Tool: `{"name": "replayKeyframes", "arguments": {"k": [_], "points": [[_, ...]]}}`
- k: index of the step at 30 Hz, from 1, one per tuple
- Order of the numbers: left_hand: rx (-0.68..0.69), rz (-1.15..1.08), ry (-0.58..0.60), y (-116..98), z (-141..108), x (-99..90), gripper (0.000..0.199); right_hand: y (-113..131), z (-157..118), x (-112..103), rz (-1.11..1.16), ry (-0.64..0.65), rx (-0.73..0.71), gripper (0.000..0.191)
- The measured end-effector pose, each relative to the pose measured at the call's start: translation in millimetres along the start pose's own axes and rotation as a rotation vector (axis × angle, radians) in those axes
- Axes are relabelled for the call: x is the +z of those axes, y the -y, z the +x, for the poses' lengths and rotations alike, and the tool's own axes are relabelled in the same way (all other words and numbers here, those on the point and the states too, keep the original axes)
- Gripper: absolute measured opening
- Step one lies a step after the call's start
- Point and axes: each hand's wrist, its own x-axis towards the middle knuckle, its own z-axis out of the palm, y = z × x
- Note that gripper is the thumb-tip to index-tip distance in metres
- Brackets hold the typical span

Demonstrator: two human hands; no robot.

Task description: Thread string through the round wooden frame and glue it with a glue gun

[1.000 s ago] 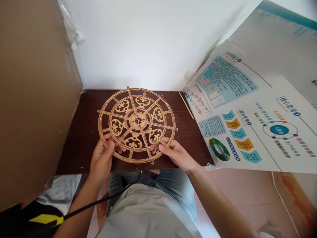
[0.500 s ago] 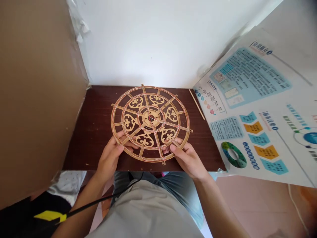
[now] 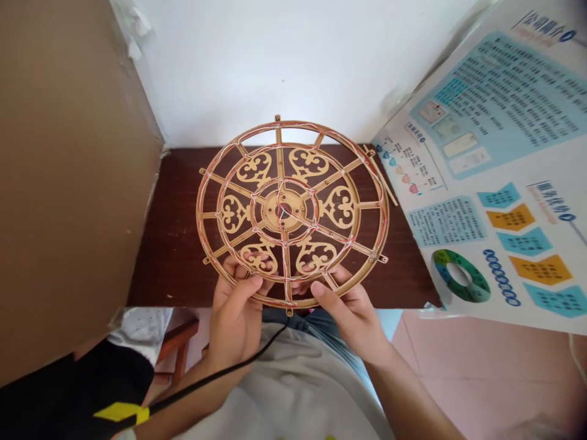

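A round laser-cut wooden wheel frame [image 3: 284,211] with spokes, heart-like scrollwork and a central hub has thin red and white thread running along its rings. My left hand [image 3: 233,318] grips its lower rim, fingers behind the frame and thumb in front. My right hand [image 3: 351,318] holds the lower right rim the same way. The frame is raised above the dark wooden tabletop [image 3: 174,256] and tilted toward me, its lower edge close to my chest. Behind it, a thin wooden stick [image 3: 381,177] lies on the table, partly hidden by the rim.
A large brown cardboard sheet [image 3: 68,183] blocks the left side. A printed poster with blue and orange panels [image 3: 486,183] lies at the right, beside a white wall [image 3: 257,67]. A black cable [image 3: 220,373] crosses my left forearm. Pink floor tiles show below right.
Both hands have lifted the wheel frame off the table and tilted it up toward me. It now looks larger and covers part of the wooden stick. The view has shifted slightly.
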Motion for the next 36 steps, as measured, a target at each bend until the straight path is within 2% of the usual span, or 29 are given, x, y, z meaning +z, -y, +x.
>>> {"name": "replayKeyframes", "arguments": {"k": [3,5,11,17,23,28,33,36], "points": [[-0.028,-0.026,0.000,-9,-2,1.9,0.028,0,-3,1,0.036,-0.005,0.025,0.027],[-0.042,-0.007,0.046,-13,-4,1.1,0.025,-1,-3,-2,0.045,-0.043,0.039,0.029],[-0.202,0.109,0.321,-18,-9,-12.4,0.029,2,-4,-9,0.080,-0.106,0.032,0.031],[-0.130,0.183,0.521,-16,-5,-34.5,0.038,9,-3,-6,0.192,-0.119,0.054,0.030],[-0.025,0.384,0.437,-11,1,-44.0,0.028,8,-6,-6,0.280,-0.072,0.110,0.030],[0.004,0.275,0.255,-12,4,-36.6,0.028,5,-11,-8,0.324,-0.046,0.124,0.028],[0.140,0.093,0.097,-22,18,-31.5,0.037,6,-17,-13,0.387,-0.077,0.092,0.023],[0.160,0.185,0.125,-18,19,-28.9,0.037,7,-18,-16,0.410,-0.090,0.068,0.022]]}}
